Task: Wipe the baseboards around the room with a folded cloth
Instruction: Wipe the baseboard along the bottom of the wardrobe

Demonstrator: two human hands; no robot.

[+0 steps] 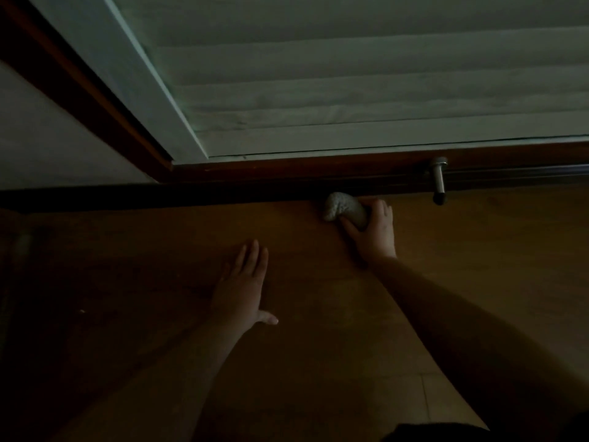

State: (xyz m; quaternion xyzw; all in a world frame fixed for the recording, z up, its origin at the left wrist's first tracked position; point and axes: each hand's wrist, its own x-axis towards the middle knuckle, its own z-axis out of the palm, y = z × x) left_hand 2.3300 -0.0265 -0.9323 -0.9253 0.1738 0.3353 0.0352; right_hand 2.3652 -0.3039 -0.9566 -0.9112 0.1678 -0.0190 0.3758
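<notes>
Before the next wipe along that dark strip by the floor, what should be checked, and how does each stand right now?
1. Cloth gripped by the right hand: ok.
2. Cloth up against the dark baseboard: ok, it appears to touch.
3. Left hand flat on the wooden floor for support: ok.
4. Path to the right: not ok, a metal peg sticks out close by.
5. Baseboard clean where wiped: cannot tell, too dark.

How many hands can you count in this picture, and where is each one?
2. The left hand lies flat on the wooden floor. The right hand grips the cloth at the baseboard. None appear hidden.
</notes>
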